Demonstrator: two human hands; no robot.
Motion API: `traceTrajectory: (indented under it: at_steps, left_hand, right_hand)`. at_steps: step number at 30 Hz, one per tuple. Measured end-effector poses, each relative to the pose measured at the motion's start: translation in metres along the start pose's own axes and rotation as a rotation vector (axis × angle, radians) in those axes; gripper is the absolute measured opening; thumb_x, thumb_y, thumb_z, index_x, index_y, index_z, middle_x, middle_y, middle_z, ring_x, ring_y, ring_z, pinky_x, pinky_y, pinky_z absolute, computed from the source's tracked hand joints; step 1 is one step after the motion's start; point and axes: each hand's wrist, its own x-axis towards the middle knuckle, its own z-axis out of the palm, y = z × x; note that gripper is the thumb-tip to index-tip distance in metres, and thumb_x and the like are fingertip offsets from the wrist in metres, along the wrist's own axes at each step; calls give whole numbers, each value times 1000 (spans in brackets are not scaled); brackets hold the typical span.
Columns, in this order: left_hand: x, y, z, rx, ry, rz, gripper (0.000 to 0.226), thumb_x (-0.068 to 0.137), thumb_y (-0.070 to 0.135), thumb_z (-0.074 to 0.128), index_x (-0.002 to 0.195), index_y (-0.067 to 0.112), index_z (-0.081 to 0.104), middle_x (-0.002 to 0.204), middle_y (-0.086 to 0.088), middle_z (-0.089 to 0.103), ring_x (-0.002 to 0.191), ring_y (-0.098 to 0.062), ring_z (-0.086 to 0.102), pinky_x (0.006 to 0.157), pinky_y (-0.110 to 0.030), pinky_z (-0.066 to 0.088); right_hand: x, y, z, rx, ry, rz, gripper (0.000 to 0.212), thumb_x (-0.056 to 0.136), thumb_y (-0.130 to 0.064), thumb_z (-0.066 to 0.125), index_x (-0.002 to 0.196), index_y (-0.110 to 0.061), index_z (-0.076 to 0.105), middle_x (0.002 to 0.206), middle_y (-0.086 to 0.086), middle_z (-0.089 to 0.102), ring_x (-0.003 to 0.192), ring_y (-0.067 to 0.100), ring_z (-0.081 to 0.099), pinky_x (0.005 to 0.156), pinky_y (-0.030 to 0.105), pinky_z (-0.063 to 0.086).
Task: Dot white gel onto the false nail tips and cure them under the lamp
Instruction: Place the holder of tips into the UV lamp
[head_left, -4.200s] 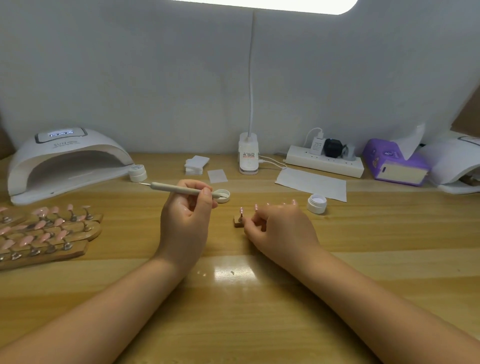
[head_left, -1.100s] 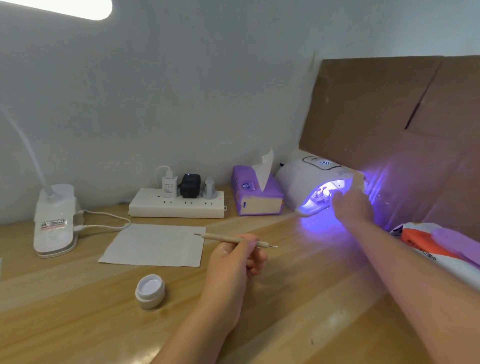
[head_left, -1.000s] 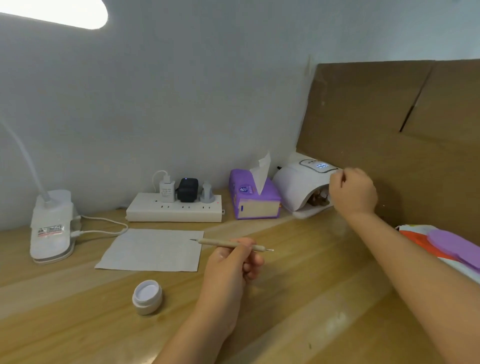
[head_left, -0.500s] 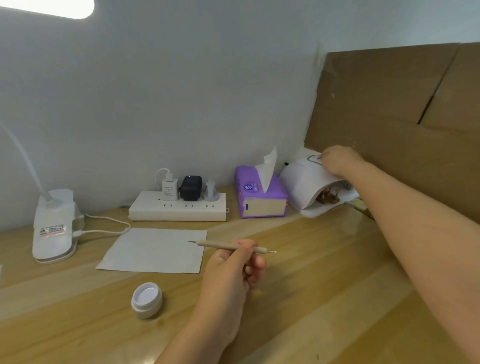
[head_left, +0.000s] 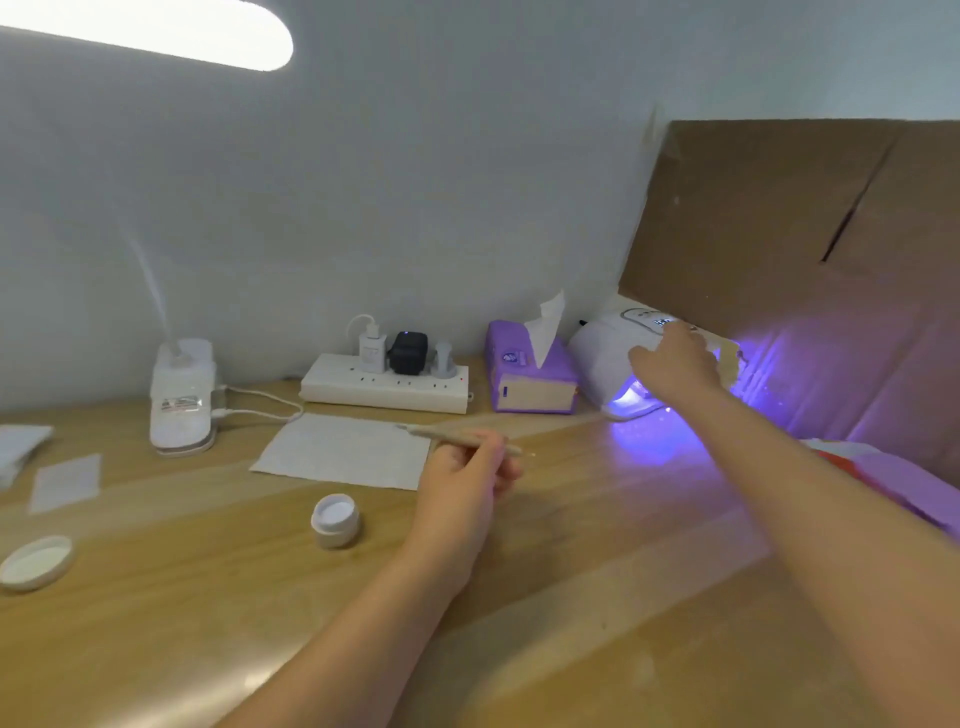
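Observation:
A white curing lamp (head_left: 605, 358) stands at the back right against a cardboard panel and glows violet from its mouth. My right hand (head_left: 675, 361) hovers in front of the lamp's opening with its fingers spread and nothing in them; it hides what lies inside. My left hand (head_left: 467, 478) is over the middle of the desk, shut on a beige dotting pen (head_left: 457, 439) that lies level and points right. An open jar of white gel (head_left: 335, 519) sits left of that hand, and its lid (head_left: 35, 563) lies at the far left.
A wooden desk (head_left: 597, 597) carries a power strip (head_left: 387, 387) with plugs, a purple tissue box (head_left: 530, 371), a white paper sheet (head_left: 345, 449) and a desk lamp base (head_left: 182, 397). A cardboard panel (head_left: 805, 234) walls the right side; a purple and orange packet (head_left: 893, 478) lies below it.
The curing lamp went dark, then lit violet again. My right hand came off the lamp's top down to its opening. My left hand kept the pen almost still. The view swung left.

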Motion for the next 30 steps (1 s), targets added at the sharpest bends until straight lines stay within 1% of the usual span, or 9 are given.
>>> traceTrajectory:
  at_steps: [2,6,9,12,15,19,21,26,30]
  left_hand:
    - [-7,23,3,2,1,127,14,97,8,52,85,9,58,63,-2,59,59,-11,54,57,-20,45]
    - [-24,77,0,-101,-56,325,14,95,7,52,83,11,57,59,1,61,55,-10,53,54,-19,45]
    - [-44,101,-30,-88,-17,393,10,94,7,53,86,8,58,61,-1,62,57,-11,55,57,-21,47]
    - [-63,109,-86,25,76,404,10,95,9,53,87,9,60,62,-1,63,60,-12,57,58,-21,48]
    - [-80,110,-153,88,233,375,10,96,10,52,89,8,60,61,-2,62,59,-11,57,58,-22,47]
    - [-109,109,-230,134,492,357,15,96,10,53,84,9,62,59,0,59,54,-10,53,58,-25,43]
    - [-122,111,-255,184,577,388,19,96,12,54,78,12,61,57,3,57,54,-9,53,56,-24,43]
    - [-135,136,-294,205,737,487,16,94,16,55,79,16,61,55,8,57,56,-8,53,55,-22,45]
    - [-134,166,-321,341,710,507,12,93,18,56,83,15,61,57,8,60,55,-5,54,54,-16,44]
  right_hand:
    - [-44,-17,3,207,39,30,46,85,-22,55,126,-5,46,126,16,53,114,35,53,87,38,42]
    - [-125,-63,12,441,-39,-176,30,84,-17,58,111,-4,58,105,11,64,98,30,59,70,31,40]
    - [-171,-95,14,502,-154,-313,13,84,-21,59,97,-18,59,76,-8,58,78,17,57,64,27,38]
    - [-209,-126,19,502,-276,-430,7,83,-23,56,90,-25,58,66,-11,53,69,11,52,62,28,40]
    - [-248,-159,24,486,-352,-566,5,82,-25,56,80,-25,60,65,-10,57,64,6,53,54,26,40]
    - [-300,-201,37,461,-499,-771,9,83,-24,58,75,-23,62,68,-8,60,65,9,55,58,30,47]
    - [-324,-220,47,443,-536,-837,8,83,-25,58,76,-25,62,68,-11,59,65,6,54,57,26,44]
    - [-382,-266,75,392,-673,-901,9,85,-26,57,83,-25,66,70,-13,57,69,6,54,62,26,43]
    - [-421,-299,103,315,-822,-966,16,90,-30,57,99,-24,70,78,-14,58,73,10,57,65,27,46]
